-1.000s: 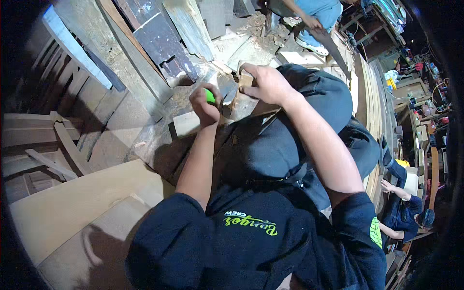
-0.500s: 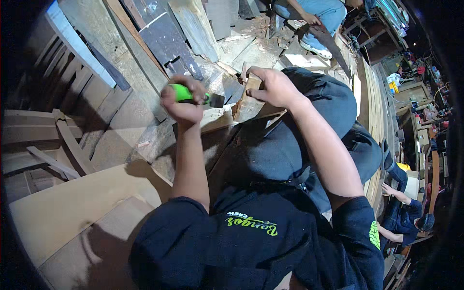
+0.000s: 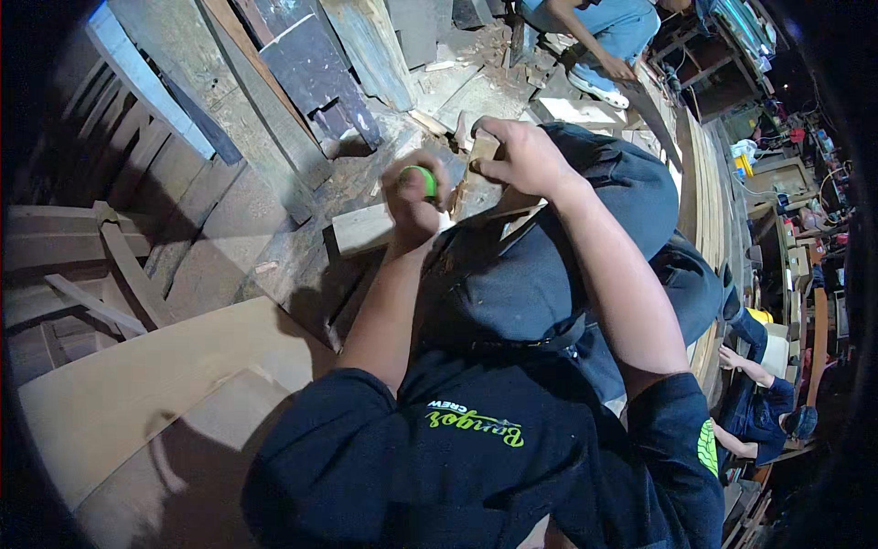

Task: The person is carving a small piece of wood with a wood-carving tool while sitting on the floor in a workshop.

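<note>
Hands w/ green tool, wood block

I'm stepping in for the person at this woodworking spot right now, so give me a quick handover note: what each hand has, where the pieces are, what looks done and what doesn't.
Left hand: closed in a fist grip on a green-handled tool; its working end is hidden.
Right hand: fingers wrapped over the top of a small wooden block, holding it on the lap.
Around: a pale wooden plank lies just left of the hands, with weathered boards beyond and wood chips on the floor ahead.
Done: cannot tell how far the block is worked; its face is covered.
Left: check the block's surface before any further cut.
</note>
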Demonstrator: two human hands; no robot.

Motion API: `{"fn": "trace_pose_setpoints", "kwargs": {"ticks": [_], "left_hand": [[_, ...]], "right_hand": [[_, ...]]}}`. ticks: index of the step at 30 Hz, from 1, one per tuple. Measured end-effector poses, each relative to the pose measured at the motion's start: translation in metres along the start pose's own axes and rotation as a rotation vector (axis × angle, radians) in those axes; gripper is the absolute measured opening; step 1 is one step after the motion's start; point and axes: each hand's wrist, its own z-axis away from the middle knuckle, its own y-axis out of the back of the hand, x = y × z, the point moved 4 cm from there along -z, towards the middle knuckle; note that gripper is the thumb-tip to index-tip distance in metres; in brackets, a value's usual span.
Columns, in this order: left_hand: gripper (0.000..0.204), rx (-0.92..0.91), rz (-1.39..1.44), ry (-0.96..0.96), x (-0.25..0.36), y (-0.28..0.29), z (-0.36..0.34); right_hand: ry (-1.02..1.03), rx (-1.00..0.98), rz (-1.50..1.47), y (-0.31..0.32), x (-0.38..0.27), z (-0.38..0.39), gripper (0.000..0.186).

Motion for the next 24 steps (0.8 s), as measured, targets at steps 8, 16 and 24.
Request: {"fn": "trace_pose_setpoints", "kwargs": {"ticks": [8,16,24], "left_hand": [[0.049,0.057,0.080,0.075,-0.018,0.010,-0.006],[0.053,0.008,-0.026,0.051,-0.045,0.001,0.008],[0.057,-0.060,0.076,-0.007,-0.002,-0.013,-0.005]], "right_hand": [[-0.032,-0.027,-0.039,-0.002,0.003,0.000,0.045],[0.007,0.070,-0.028,-0.005,0.008,-0.005,0.043],[-0.088,-0.028,-0.006,0.004,0.010,-0.001,0.048]]}}
